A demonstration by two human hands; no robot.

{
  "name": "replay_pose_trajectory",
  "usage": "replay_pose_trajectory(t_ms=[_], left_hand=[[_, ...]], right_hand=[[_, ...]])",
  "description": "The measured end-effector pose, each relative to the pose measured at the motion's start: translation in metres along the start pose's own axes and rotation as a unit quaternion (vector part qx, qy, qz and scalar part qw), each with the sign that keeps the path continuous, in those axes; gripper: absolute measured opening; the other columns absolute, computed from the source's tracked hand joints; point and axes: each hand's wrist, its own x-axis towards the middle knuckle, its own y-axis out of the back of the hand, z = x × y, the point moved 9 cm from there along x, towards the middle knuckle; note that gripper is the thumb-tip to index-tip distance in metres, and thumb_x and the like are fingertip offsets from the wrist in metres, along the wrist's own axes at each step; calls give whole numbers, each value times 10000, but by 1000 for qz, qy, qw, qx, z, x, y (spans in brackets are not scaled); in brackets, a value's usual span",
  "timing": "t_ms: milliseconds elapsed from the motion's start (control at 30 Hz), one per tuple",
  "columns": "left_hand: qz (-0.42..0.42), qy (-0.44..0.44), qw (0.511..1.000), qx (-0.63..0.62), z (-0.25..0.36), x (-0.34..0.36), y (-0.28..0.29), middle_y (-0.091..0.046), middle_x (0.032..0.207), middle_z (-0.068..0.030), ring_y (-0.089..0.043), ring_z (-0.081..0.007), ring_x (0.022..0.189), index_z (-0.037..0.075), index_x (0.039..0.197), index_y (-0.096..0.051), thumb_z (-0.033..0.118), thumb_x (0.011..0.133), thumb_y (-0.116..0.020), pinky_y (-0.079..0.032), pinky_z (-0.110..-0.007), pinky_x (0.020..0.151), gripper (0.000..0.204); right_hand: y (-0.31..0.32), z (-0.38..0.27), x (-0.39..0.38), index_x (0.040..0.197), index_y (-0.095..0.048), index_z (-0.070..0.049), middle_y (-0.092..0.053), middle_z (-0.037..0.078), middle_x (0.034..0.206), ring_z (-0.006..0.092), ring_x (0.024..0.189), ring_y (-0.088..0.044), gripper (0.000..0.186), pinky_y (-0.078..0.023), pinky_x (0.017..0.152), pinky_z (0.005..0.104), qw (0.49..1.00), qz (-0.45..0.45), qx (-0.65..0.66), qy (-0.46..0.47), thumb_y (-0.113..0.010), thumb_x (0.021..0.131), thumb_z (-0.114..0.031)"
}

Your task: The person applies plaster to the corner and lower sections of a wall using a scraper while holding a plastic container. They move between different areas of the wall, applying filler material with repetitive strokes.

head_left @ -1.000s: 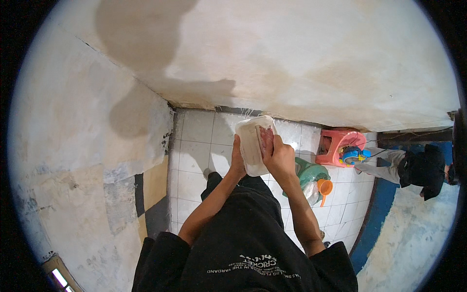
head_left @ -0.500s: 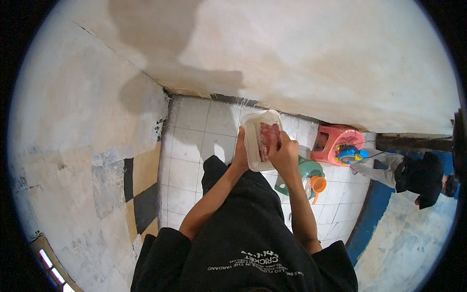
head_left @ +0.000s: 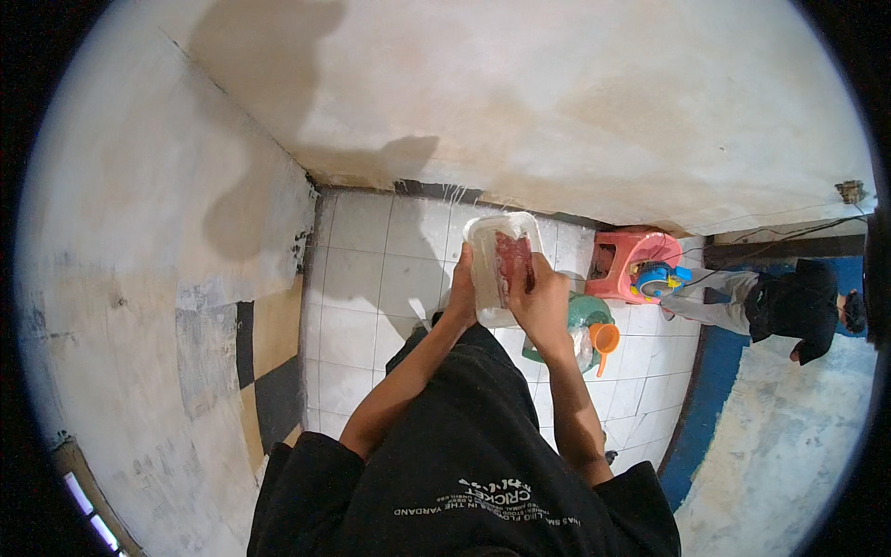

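Note:
A white rectangular plastic tub [head_left: 482, 277] is held out in front of my body above the tiled floor. My left hand [head_left: 460, 292] is closed on its left side, with the fingers hidden beneath. Inside the tub is a flat, reddish rectangular piece [head_left: 507, 252] with whitish smears; its exact kind is unclear. My right hand [head_left: 542, 302] reaches over the tub's right side, its fingers and thumb closed on the lower right part of that piece.
The plastered wall [head_left: 557, 102] rises ahead, with whitish drips low down. To the right stand a pink plastic stool [head_left: 640, 249] with a blue fan-like device [head_left: 657, 278], a green container [head_left: 585, 311] and an orange dipper [head_left: 603, 338]. Another person [head_left: 789, 311] is at far right.
The view has shifted slightly, so the stool, device and other person appear a little further left and higher. Both hands keep their hold, and the tub sits slightly further right in view.

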Motion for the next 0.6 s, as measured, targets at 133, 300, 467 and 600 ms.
replay_pose_trajectory(t_ms=[133, 300, 467, 600], left_hand=[[-1, 9, 1000, -9, -7, -23, 1, -550, 1203, -91, -540, -231, 1126, 96, 1320, -440, 539, 984, -224, -420, -402, 1003, 597], [-61, 22, 996, -55, -27, -49, 1, -530, 1265, -99, -509, -231, 1180, 76, 1341, -422, 557, 975, -233, -413, -386, 1007, 634], [-60, 42, 997, -18, -63, -47, -10, -547, 1235, -92, -534, -215, 1140, 60, 1324, -434, 531, 987, -236, -444, -369, 973, 612], [-49, 100, 994, 4, -96, -47, -18, -574, 1180, -106, -585, -213, 1054, 40, 1297, -451, 498, 998, -256, -489, -367, 918, 581]], right_hand=[[-19, -3, -26, 782, -539, 16, -556, 260, 573, 427, 536, -599, 254, -467, 453, 459, 997, 14, -69, 36, -578, 900, -205], [9, -9, -46, 759, -535, 14, -549, 248, 543, 413, 496, -588, 244, -449, 418, 469, 994, 71, -67, 43, -566, 907, -176], [22, 26, -71, 702, -516, 30, -532, 237, 554, 391, 491, -568, 182, -413, 433, 411, 995, 84, -51, 15, -581, 850, -55], [68, 37, -84, 720, -523, 33, -536, 257, 553, 429, 520, -580, 210, -442, 452, 460, 991, 124, -38, -42, -599, 853, -112]])
